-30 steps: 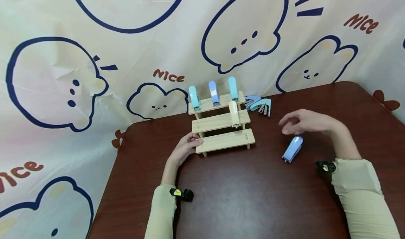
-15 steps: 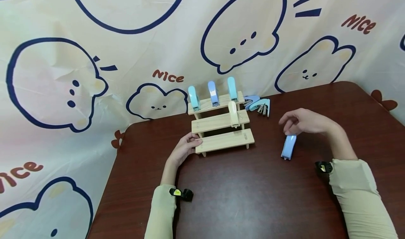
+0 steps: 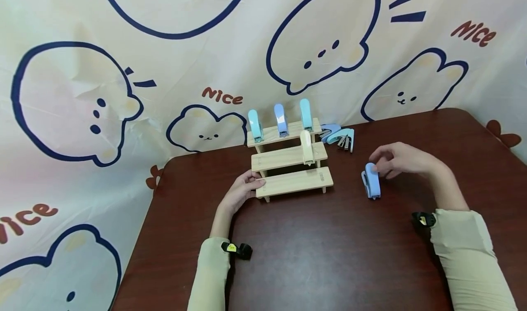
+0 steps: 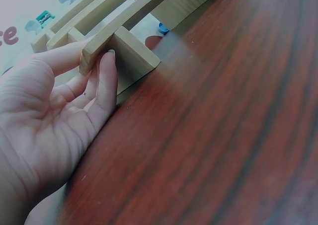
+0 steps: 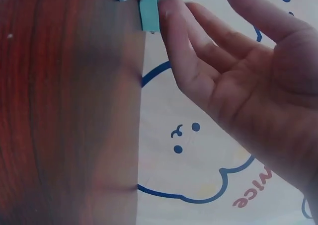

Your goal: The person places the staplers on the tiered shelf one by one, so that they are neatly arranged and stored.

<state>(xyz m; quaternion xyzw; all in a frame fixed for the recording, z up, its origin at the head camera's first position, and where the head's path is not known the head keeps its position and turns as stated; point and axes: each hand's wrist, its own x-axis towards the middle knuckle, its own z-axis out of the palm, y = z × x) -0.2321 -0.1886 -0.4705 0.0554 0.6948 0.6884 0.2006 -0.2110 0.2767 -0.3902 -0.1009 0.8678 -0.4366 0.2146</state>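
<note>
My left hand (image 3: 239, 193) grips the left end of the lowest step of a three-step wooden rack (image 3: 292, 184). In the left wrist view its thumb lies over the board (image 4: 104, 43) and the fingers curl beneath. A light blue stapler (image 3: 372, 181) stands right of the rack, tilted, its upper end at the fingertips of my right hand (image 3: 401, 159), which pinches it. The right wrist view cuts off most of what those fingers hold. Two turquoise staplers and a blue stapler (image 3: 281, 120) stand on the top step. A cream stapler (image 3: 306, 147) rests at the middle step's right end.
Behind the rack's right side, a blue stapler (image 3: 330, 130) and a turquoise stapler (image 3: 346, 138) lie together on the dark wooden table (image 3: 313, 247). A cartoon-printed cloth (image 3: 197, 55) hangs along the table's back and left edges.
My right hand has taken hold of the blue stapler, which has turned more upright and shifted slightly left and away from me. The left hand stays on the rack; the head view shifts slightly.
</note>
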